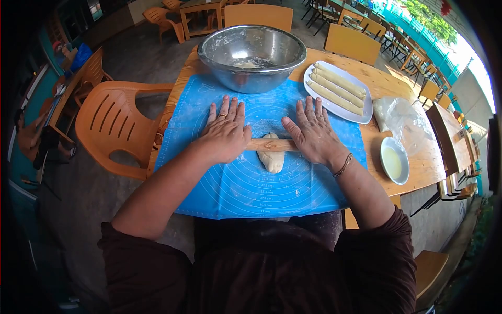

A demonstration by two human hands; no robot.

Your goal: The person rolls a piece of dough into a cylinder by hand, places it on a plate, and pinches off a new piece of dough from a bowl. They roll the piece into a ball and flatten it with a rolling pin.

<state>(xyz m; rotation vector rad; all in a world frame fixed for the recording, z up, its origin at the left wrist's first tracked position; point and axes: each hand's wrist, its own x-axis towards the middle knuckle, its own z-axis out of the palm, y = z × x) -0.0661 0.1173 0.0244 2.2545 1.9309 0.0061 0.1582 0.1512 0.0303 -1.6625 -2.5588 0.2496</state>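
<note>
A wooden rolling pin (259,144) lies crosswise over a small piece of pale dough (272,161) on the blue pastry mat (230,193). My left hand (226,132) rests flat on the pin's left end, fingers stretched out and pointing away from me; one finger has a ring. On the right end, my right hand (314,131) lies the same way, palm down with fingers extended and a bracelet at the wrist. Both ends of the pin are hidden under my palms. Dough shows in front of the pin and just behind it. Flour dusts the mat around it.
A large steel bowl (251,78) stands at the mat's far edge. Right of it, a white plate (367,111) carries several dough rolls (337,86). Farther right are a plastic bag (402,123) and a small bowl of pale liquid (395,159). An orange chair (112,123) stands left.
</note>
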